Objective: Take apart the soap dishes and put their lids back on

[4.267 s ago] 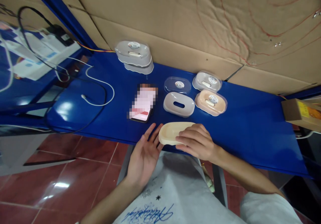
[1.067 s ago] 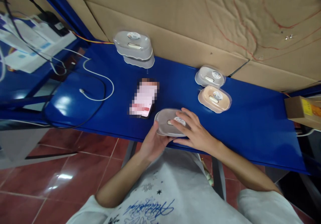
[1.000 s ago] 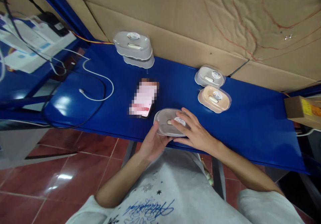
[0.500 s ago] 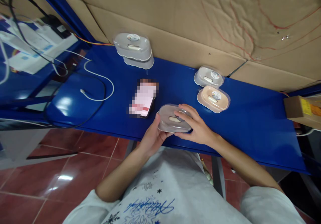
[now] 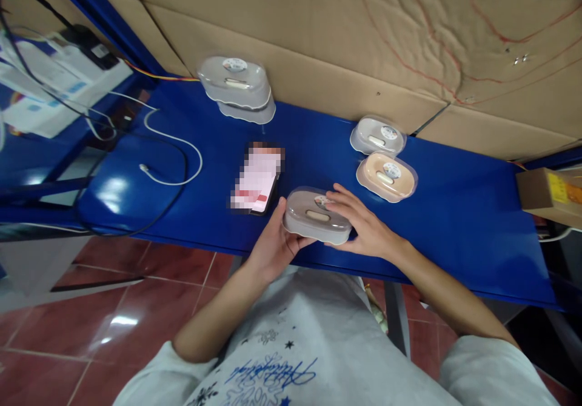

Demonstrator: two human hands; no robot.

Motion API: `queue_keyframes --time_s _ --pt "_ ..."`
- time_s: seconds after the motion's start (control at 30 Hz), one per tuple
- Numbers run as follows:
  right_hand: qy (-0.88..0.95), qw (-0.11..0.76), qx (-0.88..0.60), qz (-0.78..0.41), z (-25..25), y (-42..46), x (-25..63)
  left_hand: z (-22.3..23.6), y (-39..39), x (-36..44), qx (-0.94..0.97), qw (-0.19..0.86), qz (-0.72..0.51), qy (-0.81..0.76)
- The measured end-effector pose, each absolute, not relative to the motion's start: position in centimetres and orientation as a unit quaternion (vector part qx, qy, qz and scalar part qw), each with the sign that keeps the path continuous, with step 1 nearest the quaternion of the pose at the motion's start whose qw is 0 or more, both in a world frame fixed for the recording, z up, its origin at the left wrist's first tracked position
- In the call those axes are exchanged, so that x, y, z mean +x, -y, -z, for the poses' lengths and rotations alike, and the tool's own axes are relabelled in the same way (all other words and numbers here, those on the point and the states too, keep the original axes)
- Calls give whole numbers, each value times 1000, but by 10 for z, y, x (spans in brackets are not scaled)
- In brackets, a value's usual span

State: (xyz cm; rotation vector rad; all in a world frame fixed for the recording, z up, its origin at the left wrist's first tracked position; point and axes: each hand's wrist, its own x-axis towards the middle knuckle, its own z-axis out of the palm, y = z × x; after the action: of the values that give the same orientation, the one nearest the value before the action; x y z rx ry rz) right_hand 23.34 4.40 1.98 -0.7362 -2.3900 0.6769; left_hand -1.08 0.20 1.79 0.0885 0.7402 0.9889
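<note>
Above the front edge of the table, a grey oval soap box (image 5: 307, 224) with a clear lid is held between both hands. Through the slot in its grey dish a cream part shows. My left hand (image 5: 271, 245) grips the left end, thumb on the side and fingers underneath. At the right end, my right hand (image 5: 364, 227) has its fingers over the lid by a round sticker, with the thumb low on the near side. Beyond it on the table lie a peach soap box (image 5: 382, 185) and another grey soap box (image 5: 366, 136), both lidded.
A phone (image 5: 257, 179) lies left of the held box on the blue table (image 5: 459, 224). Two stacked grey soap boxes (image 5: 236, 88) stand at the back left against cardboard (image 5: 295, 48). A white cable (image 5: 200, 157) curls at left; a cardboard box (image 5: 541, 197) sits far right.
Earlier my right hand held a bare cream dish, with the grey dish and clear lid on the table. Now these form one lidded box in both hands, just lately raised and tilted slightly.
</note>
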Motion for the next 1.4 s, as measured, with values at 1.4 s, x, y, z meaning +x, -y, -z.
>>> queue_keyframes --time_s 1.4 --pt "873 212 -436 -50 -22 -29 322 -19 33 21 107 877 -366 -293"
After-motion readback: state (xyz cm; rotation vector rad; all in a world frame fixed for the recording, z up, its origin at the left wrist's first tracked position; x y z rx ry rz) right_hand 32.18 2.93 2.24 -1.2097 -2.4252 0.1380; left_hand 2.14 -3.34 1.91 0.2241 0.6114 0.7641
